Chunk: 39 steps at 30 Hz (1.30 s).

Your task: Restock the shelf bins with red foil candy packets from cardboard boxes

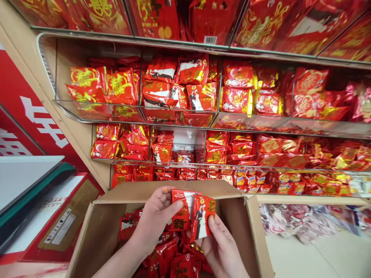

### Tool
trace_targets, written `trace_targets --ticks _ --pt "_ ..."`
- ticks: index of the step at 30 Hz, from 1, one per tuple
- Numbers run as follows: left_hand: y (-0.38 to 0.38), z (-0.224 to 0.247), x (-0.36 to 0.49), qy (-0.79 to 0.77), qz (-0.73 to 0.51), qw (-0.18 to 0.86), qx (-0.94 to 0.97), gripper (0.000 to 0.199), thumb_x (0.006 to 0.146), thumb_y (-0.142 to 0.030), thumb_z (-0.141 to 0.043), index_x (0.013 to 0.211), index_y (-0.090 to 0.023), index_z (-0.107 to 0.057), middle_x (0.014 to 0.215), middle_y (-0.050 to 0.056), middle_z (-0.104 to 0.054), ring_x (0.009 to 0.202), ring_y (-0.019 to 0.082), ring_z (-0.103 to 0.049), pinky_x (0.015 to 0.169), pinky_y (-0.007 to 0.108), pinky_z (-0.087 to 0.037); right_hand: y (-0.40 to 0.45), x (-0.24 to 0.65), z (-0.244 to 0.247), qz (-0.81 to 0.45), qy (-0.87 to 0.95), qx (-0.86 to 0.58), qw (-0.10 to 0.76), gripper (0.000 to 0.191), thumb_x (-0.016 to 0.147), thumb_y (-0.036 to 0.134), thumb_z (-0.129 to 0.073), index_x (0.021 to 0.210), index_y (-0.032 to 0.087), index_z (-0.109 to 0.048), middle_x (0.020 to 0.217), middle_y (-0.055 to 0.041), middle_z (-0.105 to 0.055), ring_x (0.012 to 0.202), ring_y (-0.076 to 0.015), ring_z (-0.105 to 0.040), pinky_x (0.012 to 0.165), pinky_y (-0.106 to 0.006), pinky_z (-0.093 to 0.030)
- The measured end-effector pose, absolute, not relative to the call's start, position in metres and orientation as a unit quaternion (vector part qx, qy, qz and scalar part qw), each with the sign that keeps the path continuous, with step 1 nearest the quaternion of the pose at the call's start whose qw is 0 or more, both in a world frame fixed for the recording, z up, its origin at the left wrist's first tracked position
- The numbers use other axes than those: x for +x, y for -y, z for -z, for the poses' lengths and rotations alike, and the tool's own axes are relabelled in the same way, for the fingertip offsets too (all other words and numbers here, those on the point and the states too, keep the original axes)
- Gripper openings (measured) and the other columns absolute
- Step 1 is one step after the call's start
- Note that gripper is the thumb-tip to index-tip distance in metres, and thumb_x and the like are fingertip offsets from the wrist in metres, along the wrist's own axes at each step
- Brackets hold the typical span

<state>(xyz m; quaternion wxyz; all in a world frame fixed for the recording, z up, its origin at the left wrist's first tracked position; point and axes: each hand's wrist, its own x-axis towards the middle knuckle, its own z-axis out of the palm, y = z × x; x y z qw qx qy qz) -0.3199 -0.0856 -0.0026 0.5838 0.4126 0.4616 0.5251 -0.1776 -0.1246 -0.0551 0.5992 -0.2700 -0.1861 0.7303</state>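
Observation:
Over an open cardboard box, my left hand is closed on a red packet with gold characters, its thumb across the front. My right hand pinches another red packet, printed with a couple in white and black, by its right edge. The two packets overlap slightly, the right one in front. Whether more packets lie behind them I cannot tell. Below, many loose red packets fill the bottom of the box, partly hidden by my hands and forearms.
Ahead, shelves with clear dividers hold rows of red and gold packets. One lower compartment shows its pale back wall. Left stand a red-edged carton and a white panel. Plastic-wrapped bags lie on the floor at right.

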Motion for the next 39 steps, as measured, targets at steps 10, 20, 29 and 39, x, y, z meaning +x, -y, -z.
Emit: trace_targets --ticks 10,20,29,39 --pt "0.096 0.009 -0.326 -0.439 -0.447 0.622 0.469 0.037 0.073 -0.042 -0.060 0.106 -0.028 -0.050 0.119 0.004 -0.059 0.101 0.022 -0.059 0.080 0.034 -0.049 0.127 -0.155 0.068 -0.625 0.422 -0.397 0.523 0.039 0.075 0.047 -0.060 0.106 0.023 -0.056 0.106 -0.0055 -0.063 0.094 -0.0216 -0.059 0.082 -0.033 -0.048" --pt "0.068 -0.012 -0.324 -0.471 -0.361 0.633 0.497 0.028 0.070 -0.039 -0.062 0.087 -0.022 -0.047 0.064 -0.006 -0.062 0.056 0.011 -0.057 0.054 0.023 -0.043 0.096 -0.141 0.025 -0.638 0.510 -0.341 0.466 0.026 0.076 0.037 -0.062 0.094 0.019 -0.059 0.090 -0.0029 -0.065 0.081 -0.0162 -0.058 0.077 -0.029 -0.045" --pt "0.091 -0.013 -0.318 -0.389 -0.444 0.678 0.438 0.052 0.069 -0.033 -0.067 0.114 -0.025 -0.044 0.103 0.005 -0.067 0.091 0.020 -0.063 0.083 0.035 -0.047 0.099 -0.157 0.032 -0.638 0.411 -0.366 0.538 0.037 0.076 0.043 -0.061 0.105 0.021 -0.057 0.103 -0.0045 -0.064 0.090 -0.0198 -0.059 0.083 -0.033 -0.045" --pt "0.028 -0.009 -0.372 -0.533 -0.342 0.323 0.703 0.031 0.076 -0.036 -0.048 0.104 -0.022 -0.050 0.100 0.004 -0.066 0.093 0.018 -0.061 0.084 0.031 -0.046 0.046 -0.169 -0.017 -0.672 0.417 -0.340 0.509 0.033 0.068 0.038 -0.069 0.090 0.016 -0.060 0.088 -0.0045 -0.068 0.074 -0.0163 -0.063 0.072 -0.031 -0.050"
